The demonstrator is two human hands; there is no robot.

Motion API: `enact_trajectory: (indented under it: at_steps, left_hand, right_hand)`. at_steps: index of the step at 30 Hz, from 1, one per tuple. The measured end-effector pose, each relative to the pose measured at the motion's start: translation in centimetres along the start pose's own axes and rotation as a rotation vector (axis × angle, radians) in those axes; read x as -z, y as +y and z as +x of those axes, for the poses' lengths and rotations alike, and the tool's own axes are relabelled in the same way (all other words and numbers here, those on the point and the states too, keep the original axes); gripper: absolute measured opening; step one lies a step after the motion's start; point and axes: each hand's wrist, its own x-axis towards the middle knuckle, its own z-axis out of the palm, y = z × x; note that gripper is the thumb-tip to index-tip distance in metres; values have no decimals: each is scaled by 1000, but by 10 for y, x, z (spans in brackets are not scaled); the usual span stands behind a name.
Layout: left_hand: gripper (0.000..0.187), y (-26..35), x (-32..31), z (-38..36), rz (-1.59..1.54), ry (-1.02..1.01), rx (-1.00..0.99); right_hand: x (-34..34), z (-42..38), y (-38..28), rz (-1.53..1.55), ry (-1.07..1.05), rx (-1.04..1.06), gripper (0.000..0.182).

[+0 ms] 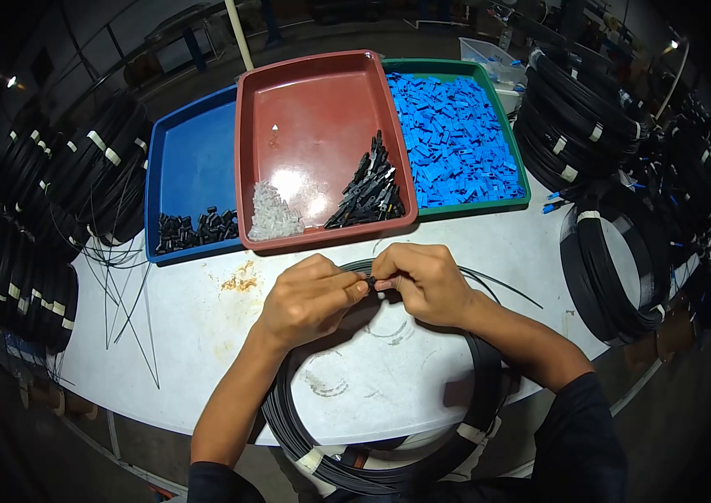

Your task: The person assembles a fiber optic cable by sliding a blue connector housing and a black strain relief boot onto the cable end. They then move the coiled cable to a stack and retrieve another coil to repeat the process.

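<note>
At lower centre a black cable coil (487, 377) overhangs the desk (204, 335), one cable end (526, 299) pointing rightward and slightly down, while at centre the left hand (309, 298) and right hand (422, 281) pinch a small dark piece (371, 283), its long axis hidden, below the red tray (322, 101).

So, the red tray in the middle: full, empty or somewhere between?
Partly filled. In the red tray, whitish pieces are heaped near left, black pieces near right; most of its floor shows bare.
</note>
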Motion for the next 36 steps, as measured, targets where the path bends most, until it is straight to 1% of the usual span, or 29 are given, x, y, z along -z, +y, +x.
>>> enact_trajectory:
  at_steps: [1, 2, 4, 5, 7, 8, 10, 11, 12, 14, 15, 16, 18, 20, 22, 23, 25, 26, 28, 29, 31, 32, 34, 36]
  left_hand:
    - [14, 1, 2, 1, 119, -53, -87]
    - [14, 0, 2, 1, 120, -53, -88]
    - [15, -1, 3, -1, 126, -59, -80]
    - [15, -3, 1, -3, 127, -57, -77]
    - [15, -9, -2, -6, -25, 42, 24]
    - [15, -8, -3, -7, -24, 44, 27]
    - [17, -6, -5, -7, -181, 60, 210]
    - [18, -3, -4, -3, -193, 59, 269]
    - [18, -3, -3, -3, -193, 59, 268]
    - [19, -2, -2, -2, -202, 148, 428]
    - [24, -5, -4, -6, -237, 203, 458]
    - [24, -6, -4, -7, -237, 204, 456]
    - [37, -7, -2, -9, -278, 185, 486]
    - [39, -4, 0, -7, -274, 196, 492]
    - [43, -1, 0, -6, -272, 217, 501]
    - [43, 0, 0, -6, -272, 218, 499]
    - [33, 0, 1, -6, -305, 236, 498]
    - [33, -3, 0, -9, -303, 236, 498]
    - [28, -11, -3, -15, -314, 230, 382]
    - [28, -12, -3, -17, -315, 230, 383]
    - [37, -13, -2, -17, -221, 180, 263]
    - [37, -13, -2, -18, -220, 181, 264]
    - [47, -11, -4, -20, -265, 200, 307]
    - [48, -15, -10, -21, -293, 239, 283]
  right_hand:
    - [1, 1, -1, 57, -11, -73, 13]
    - [1, 2, -2, 57, -10, -71, 13]
    - [2, 3, -3, 83, -38, -156, 14]
    - [0, 3, -2, 83, -42, -156, 14]
    - [-3, 2, 0, -50, -8, 26, 16]
    - [-3, 2, 0, -49, -11, 27, 16]
    - [-3, 4, 2, -233, 40, 246, 19]
    - [-3, 5, 3, -234, 41, 247, 19]
    - [-1, 5, 4, -280, 63, 263, 20]
    - [1, 4, 6, -330, 86, 280, 21]
    - [2, 4, 8, -338, 102, 264, 22]
    - [2, 4, 8, -346, 119, 248, 23]
    - [1, 4, 8, -329, 116, 251, 25]
    - [1, 3, 7, -311, 112, 252, 27]
    - [2, 3, 5, -308, 69, 216, 37]
    - [3, 3, 6, -309, 70, 217, 37]
    - [2, 2, 7, -294, 46, 216, 44]
    - [3, 2, 7, -293, 46, 218, 44]
    - [3, 1, 6, -292, 7, 182, 48]
    - [3, 1, 6, -291, 6, 181, 48]
    - [2, 2, 6, -295, -1, 168, 49]
    - [2, 2, 6, -294, -2, 167, 49]
    - [3, 2, 5, -280, -11, 137, 49]
    - [3, 4, 5, -282, -9, 141, 49]
